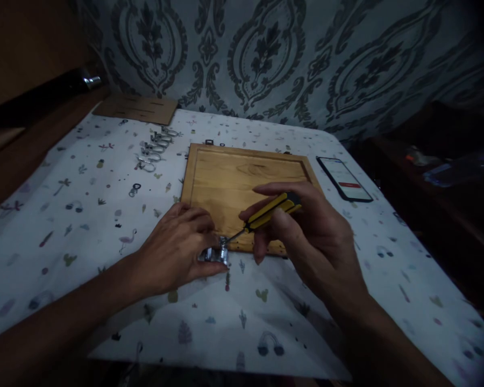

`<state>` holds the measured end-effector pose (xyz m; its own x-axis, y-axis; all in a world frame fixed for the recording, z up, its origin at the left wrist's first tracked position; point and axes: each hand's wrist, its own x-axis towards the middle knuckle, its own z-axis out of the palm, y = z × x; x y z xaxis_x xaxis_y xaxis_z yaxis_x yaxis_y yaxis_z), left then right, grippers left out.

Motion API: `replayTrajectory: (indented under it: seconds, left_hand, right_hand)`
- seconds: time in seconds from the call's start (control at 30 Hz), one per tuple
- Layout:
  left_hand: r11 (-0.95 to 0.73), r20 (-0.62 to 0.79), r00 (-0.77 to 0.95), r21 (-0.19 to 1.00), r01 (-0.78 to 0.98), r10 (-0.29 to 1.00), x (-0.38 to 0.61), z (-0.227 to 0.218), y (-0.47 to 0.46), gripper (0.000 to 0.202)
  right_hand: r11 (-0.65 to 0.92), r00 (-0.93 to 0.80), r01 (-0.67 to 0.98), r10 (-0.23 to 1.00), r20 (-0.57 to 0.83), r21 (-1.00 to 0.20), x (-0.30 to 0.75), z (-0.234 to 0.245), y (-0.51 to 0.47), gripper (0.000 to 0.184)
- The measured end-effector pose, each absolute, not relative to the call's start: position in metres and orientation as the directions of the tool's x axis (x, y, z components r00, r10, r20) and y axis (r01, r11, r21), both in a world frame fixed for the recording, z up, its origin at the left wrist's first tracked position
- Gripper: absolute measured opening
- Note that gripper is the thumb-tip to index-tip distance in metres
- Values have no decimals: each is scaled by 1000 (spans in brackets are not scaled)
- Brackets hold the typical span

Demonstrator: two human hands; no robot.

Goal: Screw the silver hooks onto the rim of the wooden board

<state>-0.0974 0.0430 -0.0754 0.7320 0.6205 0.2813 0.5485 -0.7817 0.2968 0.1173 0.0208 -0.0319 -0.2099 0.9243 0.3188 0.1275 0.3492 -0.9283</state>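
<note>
A wooden panel [234, 177] lies flat on a table covered with a white patterned cloth [84, 215]. At the panel's near left corner sits a small metal hinge [218, 253]. My left hand [177, 250] is closed round that hinge, pressing it against the panel's edge. My right hand [306, 231] grips a yellow and black screwdriver [272, 210], whose thin tip points down and left onto the hinge.
Several more metal hinges [153, 150] lie in a row at the back left of the cloth. A brown cardboard piece [137, 107] rests at the far left edge. A phone [344, 179] with a lit screen lies right of the panel. Patterned wallpaper stands behind.
</note>
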Motion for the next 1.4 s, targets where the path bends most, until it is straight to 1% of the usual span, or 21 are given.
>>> replayTrajectory:
  seconds: [0.07,0.13,0.3,0.4,0.43,0.5,0.53,0.67,0.7,0.77,0.87,0.97,1.1,1.2,1.27,1.3,1.4]
  left_hand:
    - [-781,281,731,295,551,622,-97,-76,43,34]
    - [-781,281,731,294,551,621,-97,-76,43,35]
    - [-779,273,733,304,549,623,-97,-77,43,35]
    - [-777,275,731,313,547,625,-97,-77,43,35]
    - [-776,276,729,314,547,626,-97,-77,43,36]
    - [-775,275,729,315,548,627,-97,-77,43,36]
    - [-773,270,729,315,550,629,-97,-76,43,36]
    - [-777,264,735,306,550,624,-98,-76,43,38]
    - [-779,268,735,306,548,623,-98,-76,43,39]
    - [-780,272,736,309,544,620,-98,-77,43,38]
    - [-778,270,734,310,546,623,-98,-78,43,37]
    - [-778,273,732,310,547,624,-98,-77,43,37]
    - [-777,271,733,304,551,625,-97,-76,43,36]
    - [-775,268,730,306,554,628,-97,-76,43,36]
    - [-778,274,732,307,547,623,-97,-77,43,36]
    - [-780,275,734,306,546,621,-98,-77,43,37]
    - [-778,275,731,305,549,624,-98,-78,43,36]
  right_hand:
    - [379,-167,153,920,354,-913,116,-31,20,11]
    - [385,-125,159,921,369,-909,114,-30,20,7]
    - [318,-102,58,945,311,-946,112,-30,20,15]
    - [311,-141,4,941,307,-950,114,-32,21,13]
    - [314,-159,1,937,310,-949,115,-33,21,17]
    - [319,-185,28,933,309,-947,117,-33,22,24]
    - [324,-184,49,933,310,-945,117,-32,22,24]
    - [361,-112,116,931,349,-925,116,-29,20,10]
    - [363,-89,125,931,354,-923,115,-29,19,9]
    - [356,-57,120,934,352,-927,114,-28,18,12]
    - [328,-55,45,944,325,-944,114,-29,19,19]
    - [320,-87,2,944,319,-947,116,-32,21,18]
    - [330,-137,78,938,318,-941,119,-33,20,28]
    - [358,-111,139,932,345,-923,120,-32,19,19]
    - [388,-89,135,921,379,-912,119,-31,19,13]
    - [395,-78,126,918,388,-910,118,-31,20,13]
    - [371,-59,88,928,367,-924,117,-30,21,21]
